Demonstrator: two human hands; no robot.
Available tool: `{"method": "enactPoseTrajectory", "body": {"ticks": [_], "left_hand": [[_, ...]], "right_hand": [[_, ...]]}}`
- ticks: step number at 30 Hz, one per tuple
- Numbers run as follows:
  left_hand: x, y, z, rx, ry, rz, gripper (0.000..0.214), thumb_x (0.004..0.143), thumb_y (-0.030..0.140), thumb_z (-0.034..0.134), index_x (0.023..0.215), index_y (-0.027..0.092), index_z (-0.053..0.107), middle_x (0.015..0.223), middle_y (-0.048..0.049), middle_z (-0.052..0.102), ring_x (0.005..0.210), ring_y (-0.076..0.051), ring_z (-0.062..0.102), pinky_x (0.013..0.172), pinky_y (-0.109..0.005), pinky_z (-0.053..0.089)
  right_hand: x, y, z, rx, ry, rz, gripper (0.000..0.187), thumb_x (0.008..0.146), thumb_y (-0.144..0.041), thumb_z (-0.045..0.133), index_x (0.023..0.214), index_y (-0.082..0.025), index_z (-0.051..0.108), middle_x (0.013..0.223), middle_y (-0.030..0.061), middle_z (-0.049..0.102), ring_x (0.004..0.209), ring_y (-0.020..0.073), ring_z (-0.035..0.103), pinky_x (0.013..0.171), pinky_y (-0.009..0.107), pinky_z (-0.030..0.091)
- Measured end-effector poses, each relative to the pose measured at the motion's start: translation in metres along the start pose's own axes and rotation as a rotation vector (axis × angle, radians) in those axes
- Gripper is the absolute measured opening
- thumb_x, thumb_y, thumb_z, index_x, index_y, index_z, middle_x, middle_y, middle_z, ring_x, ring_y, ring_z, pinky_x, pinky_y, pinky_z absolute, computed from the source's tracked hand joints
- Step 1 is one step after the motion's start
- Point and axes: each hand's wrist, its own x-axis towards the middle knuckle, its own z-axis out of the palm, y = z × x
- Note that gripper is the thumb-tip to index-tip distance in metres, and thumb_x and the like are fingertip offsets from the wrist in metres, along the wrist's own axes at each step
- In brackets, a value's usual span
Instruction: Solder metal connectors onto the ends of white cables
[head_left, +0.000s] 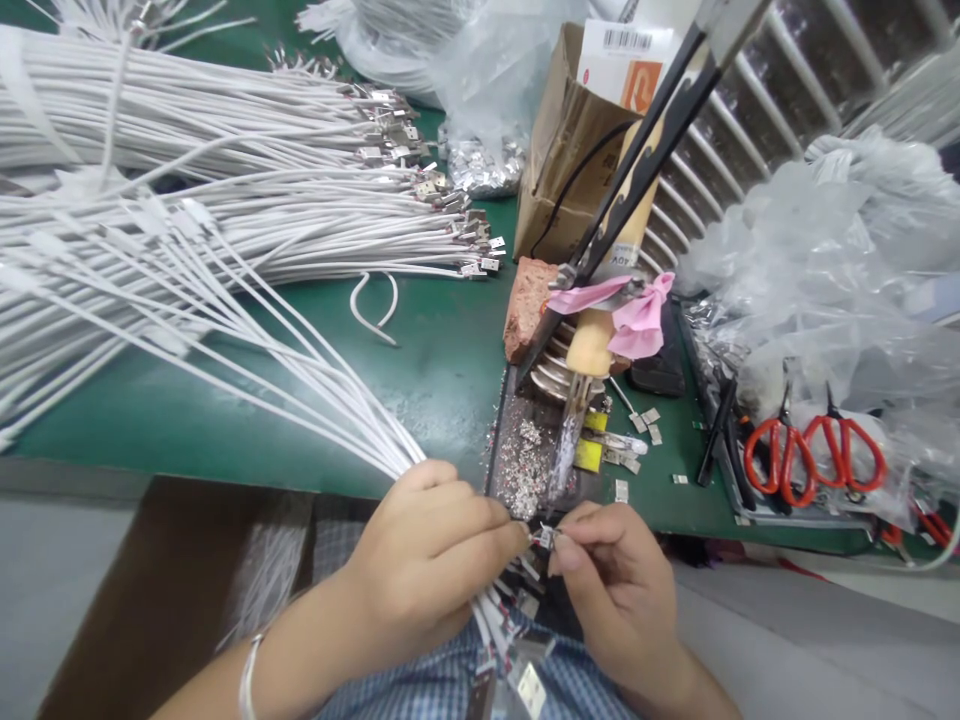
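Note:
My left hand (pixel 431 555) is closed round a bunch of white USB cables (pixel 330 400), whose length trails up and left across the table. Below that hand, several cable ends with metal connectors (pixel 531 690) hang over my lap. One small metal connector (pixel 545 537) pokes out beyond the left fingertips. My right hand (pixel 619 580) pinches at this connector with thumb and forefinger. Just above it, the metal tip of a wooden-handled soldering iron (pixel 570 440) points down over a dark tray (pixel 499 440) strewn with solder bits.
Thick bundles of white cables (pixel 225 120) cover the left of the green table (pixel 300 450). A brick (pixel 527 305) and a cardboard box (pixel 555 180) stand behind the iron, which is tied with pink cloth (pixel 641 320). Red-handled scissors (pixel 780 465) and plastic bags (pixel 840 260) lie at right.

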Motion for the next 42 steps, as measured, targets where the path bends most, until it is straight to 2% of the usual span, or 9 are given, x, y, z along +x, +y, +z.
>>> {"method": "enactPoseTrajectory", "body": {"ticks": [4,7,10,13,16,25,42], "left_hand": [[0.0,0.0,-0.001,-0.007,0.001,-0.014,0.023,0.092,0.005,0.047,0.105,0.014,0.063,0.082,-0.004,0.073,0.063,-0.014,0.058,0.065,-0.035,0.034],[-0.001,0.0,-0.001,-0.023,-0.008,-0.019,0.028,0.085,-0.001,0.05,0.106,0.013,0.063,0.085,-0.0048,0.073,0.065,-0.015,0.059,0.065,-0.035,0.033],[-0.001,0.0,-0.001,-0.029,-0.021,-0.026,0.031,0.081,-0.003,0.051,0.106,0.011,0.063,0.084,-0.005,0.072,0.065,-0.015,0.059,0.064,-0.034,0.031],[0.0,0.001,-0.002,-0.027,-0.019,-0.04,0.029,0.082,-0.002,0.052,0.106,0.012,0.063,0.084,-0.0044,0.071,0.064,-0.015,0.057,0.062,-0.034,0.03],[0.001,0.001,-0.001,0.0,-0.018,-0.042,0.027,0.084,0.0,0.052,0.105,0.013,0.063,0.084,-0.004,0.071,0.062,-0.015,0.057,0.062,-0.034,0.029],[0.006,0.003,0.002,0.168,0.016,0.008,0.021,0.096,0.008,0.042,0.104,0.011,0.061,0.077,-0.0049,0.071,0.059,-0.015,0.059,0.06,-0.034,0.034],[0.011,0.005,0.0,0.181,0.028,0.008,0.022,0.099,0.01,0.041,0.102,0.009,0.062,0.078,-0.0062,0.07,0.06,-0.016,0.06,0.058,-0.035,0.031]], "right_hand": [[0.001,-0.004,-0.001,0.058,0.038,0.02,0.009,0.098,-0.019,0.051,0.103,-0.026,0.054,0.077,-0.0014,0.056,0.059,0.0119,0.054,0.052,0.021,0.045],[0.002,-0.004,-0.001,0.033,0.107,-0.077,0.008,0.098,-0.018,0.05,0.095,-0.025,0.052,0.076,-0.0012,0.053,0.063,0.0132,0.053,0.055,0.022,0.047],[0.003,-0.002,-0.003,-0.1,0.145,-0.178,0.01,0.093,-0.014,0.054,0.091,-0.023,0.053,0.084,0.0012,0.052,0.075,0.0154,0.06,0.064,0.027,0.054],[0.003,-0.002,-0.006,-0.203,0.111,-0.267,0.011,0.091,-0.012,0.055,0.09,-0.023,0.055,0.092,0.0034,0.056,0.087,0.018,0.066,0.073,0.032,0.059],[0.004,-0.003,-0.009,-0.243,0.082,-0.315,0.014,0.088,-0.009,0.056,0.09,-0.023,0.055,0.092,0.0035,0.063,0.085,0.0174,0.068,0.073,0.031,0.061],[0.006,-0.004,-0.004,-0.294,0.094,-0.301,0.025,0.08,0.0,0.055,0.09,-0.023,0.054,0.09,0.0039,0.064,0.083,0.0179,0.068,0.07,0.031,0.06],[0.009,-0.007,-0.005,-0.277,0.087,-0.277,0.023,0.082,-0.002,0.056,0.091,-0.024,0.054,0.094,0.0046,0.061,0.088,0.0194,0.065,0.074,0.034,0.059]]}}
